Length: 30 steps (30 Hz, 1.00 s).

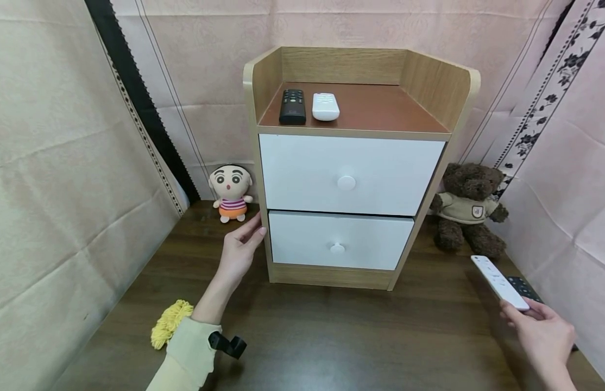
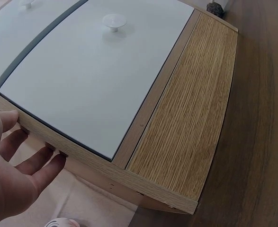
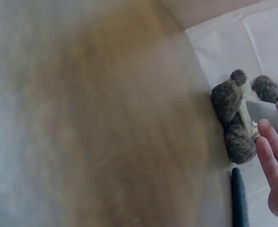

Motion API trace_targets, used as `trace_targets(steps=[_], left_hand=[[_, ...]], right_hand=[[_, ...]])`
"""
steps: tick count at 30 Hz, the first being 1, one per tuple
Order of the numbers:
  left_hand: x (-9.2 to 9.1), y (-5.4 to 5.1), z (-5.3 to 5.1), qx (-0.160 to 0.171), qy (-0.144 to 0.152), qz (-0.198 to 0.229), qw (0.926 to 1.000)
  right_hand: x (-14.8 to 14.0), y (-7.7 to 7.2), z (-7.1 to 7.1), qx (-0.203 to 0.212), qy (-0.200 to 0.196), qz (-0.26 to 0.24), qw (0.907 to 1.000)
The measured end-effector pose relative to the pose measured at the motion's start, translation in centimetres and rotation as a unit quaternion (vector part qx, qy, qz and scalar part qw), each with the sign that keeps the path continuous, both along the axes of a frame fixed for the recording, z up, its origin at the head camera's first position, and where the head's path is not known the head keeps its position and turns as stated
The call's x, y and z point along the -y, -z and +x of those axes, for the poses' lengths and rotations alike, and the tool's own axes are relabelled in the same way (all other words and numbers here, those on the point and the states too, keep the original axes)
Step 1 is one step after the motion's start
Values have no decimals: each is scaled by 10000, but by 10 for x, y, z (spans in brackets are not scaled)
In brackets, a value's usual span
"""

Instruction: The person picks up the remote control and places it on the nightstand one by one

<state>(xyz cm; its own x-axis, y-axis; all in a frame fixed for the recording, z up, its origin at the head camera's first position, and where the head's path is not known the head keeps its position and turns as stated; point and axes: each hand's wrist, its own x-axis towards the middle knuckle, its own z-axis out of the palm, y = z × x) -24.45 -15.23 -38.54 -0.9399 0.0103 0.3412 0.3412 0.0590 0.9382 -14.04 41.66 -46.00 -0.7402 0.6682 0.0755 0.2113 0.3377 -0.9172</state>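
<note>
My left hand (image 1: 239,252) touches the lower left edge of a small wood-look cabinet (image 1: 332,276) with two white drawers. In the left wrist view, its thumb lies at the front edge and its fingertips rest against the side panel. My right hand (image 1: 547,331) holds a white remote control (image 1: 499,282) above the table at the right, pinched by its near end. Below it lies a black remote control (image 1: 524,288), partly hidden by the hand and the white remote. On the cabinet's brown top stand another black remote (image 1: 292,107) and a white remote (image 1: 325,106).
A brown teddy bear (image 1: 471,209) sits right of the cabinet, beyond the held remote. A small cartoon figure (image 1: 231,194) stands at the left. A yellow yarn-like bundle (image 1: 171,324) lies beside the left forearm. Cloth walls (image 1: 63,163) enclose the dark wooden table (image 1: 332,336).
</note>
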Motion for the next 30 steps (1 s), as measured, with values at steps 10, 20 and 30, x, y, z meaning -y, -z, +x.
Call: trace_targets(steps=[10, 20, 30], left_hand=[[1, 0, 1, 16, -21, -45, 10000], [0, 0, 0, 23, -24, -45, 10000], [0, 1, -1, -4, -19, -26, 10000]], right_hand=[[18, -17, 1, -1634, -517, -1159, 9784], [44, -47, -5, -2451, -516, -1440, 9574], [62, -84, -11, -3207, -933, -1871, 9238]])
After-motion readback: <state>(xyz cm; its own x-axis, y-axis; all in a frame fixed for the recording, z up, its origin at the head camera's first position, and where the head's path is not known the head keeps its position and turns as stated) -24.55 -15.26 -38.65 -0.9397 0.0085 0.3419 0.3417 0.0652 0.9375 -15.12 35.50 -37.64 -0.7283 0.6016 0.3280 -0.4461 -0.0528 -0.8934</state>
